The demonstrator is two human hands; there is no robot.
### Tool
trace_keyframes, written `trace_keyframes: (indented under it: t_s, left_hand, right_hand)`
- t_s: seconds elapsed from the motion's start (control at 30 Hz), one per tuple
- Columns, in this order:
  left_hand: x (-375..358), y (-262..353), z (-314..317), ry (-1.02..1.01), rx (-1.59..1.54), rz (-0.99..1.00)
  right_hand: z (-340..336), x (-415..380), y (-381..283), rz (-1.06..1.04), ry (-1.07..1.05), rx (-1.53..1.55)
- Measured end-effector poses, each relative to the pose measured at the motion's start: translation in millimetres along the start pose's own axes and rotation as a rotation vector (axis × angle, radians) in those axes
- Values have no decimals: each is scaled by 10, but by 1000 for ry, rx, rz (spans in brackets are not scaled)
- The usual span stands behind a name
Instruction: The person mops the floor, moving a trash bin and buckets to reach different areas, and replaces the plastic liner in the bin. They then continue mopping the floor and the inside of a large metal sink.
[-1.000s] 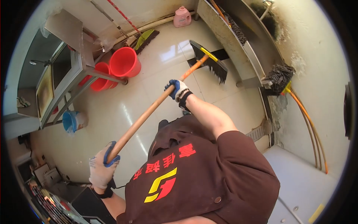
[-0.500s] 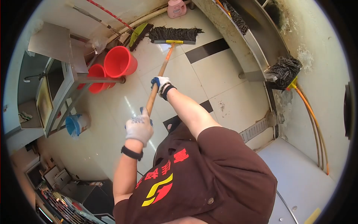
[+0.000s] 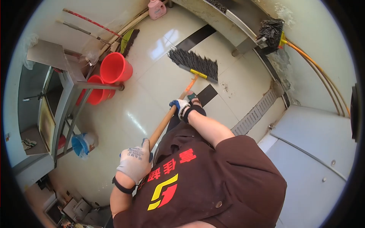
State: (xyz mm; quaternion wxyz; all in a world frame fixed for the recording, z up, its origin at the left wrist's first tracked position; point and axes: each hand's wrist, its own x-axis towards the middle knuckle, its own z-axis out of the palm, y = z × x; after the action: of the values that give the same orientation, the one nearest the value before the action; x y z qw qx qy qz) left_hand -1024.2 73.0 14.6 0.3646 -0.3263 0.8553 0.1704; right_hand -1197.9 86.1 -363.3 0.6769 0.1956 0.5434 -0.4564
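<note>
A mop with a wide head of dark grey strands (image 3: 197, 64) lies against the tiled floor, its yellow clamp joined to a wooden handle (image 3: 163, 123). My left hand (image 3: 135, 161), in a white and blue work glove, is closed round the handle's upper end near my belly, with the thumb pointing along the shaft. Farther down, my right hand (image 3: 180, 108), gloved the same way, wraps the handle. My shoe (image 3: 193, 97) shows just beyond the right hand, close to the mop head.
Red buckets (image 3: 116, 68) stand by a steel sink frame (image 3: 102, 85) on the left. A lined bin (image 3: 83, 145) sits below. At right, another mop (image 3: 272, 35) rests on a metal trough; a drain grate (image 3: 256, 112) crosses the floor. A pink jug (image 3: 156, 9) stands far back.
The mop head has come from the far wall nearer to me and to the right, and now sits tilted. Both hands keep hold of the handle. My view has shifted too.
</note>
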Motion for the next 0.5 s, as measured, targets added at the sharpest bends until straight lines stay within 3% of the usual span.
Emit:
trace_keyframes:
  t_s: [0.07, 0.13, 0.17, 0.27, 0.3, 0.4, 0.43, 0.5]
  left_hand:
    - [-228, -63, 107, 31, -51, 25]
    - [-413, -158, 182, 38, -149, 56]
    - [-484, -223, 256, 95, -173, 72]
    - [-637, -343, 343, 196, -228, 104]
    - [-680, -383, 375, 209, -233, 106]
    - [-808, -495, 469, 341, -266, 95]
    - [-868, -523, 453, 371, -277, 82]
    - [-955, -601, 450, 470, -292, 65]
  right_hand:
    - [-356, 234, 416, -53, -17, -273]
    - [-310, -174, 533, -156, 5, -260]
    - [-305, -212, 674, -78, -4, 45]
    - [22, -1360, 303, 5, 109, 92]
    - [-133, -1135, 361, -73, -114, -357]
    - [-122, -855, 396, -199, -79, -453]
    - [-103, -858, 418, -84, 0, -132]
    - [55, -931, 290, -62, -18, -75]
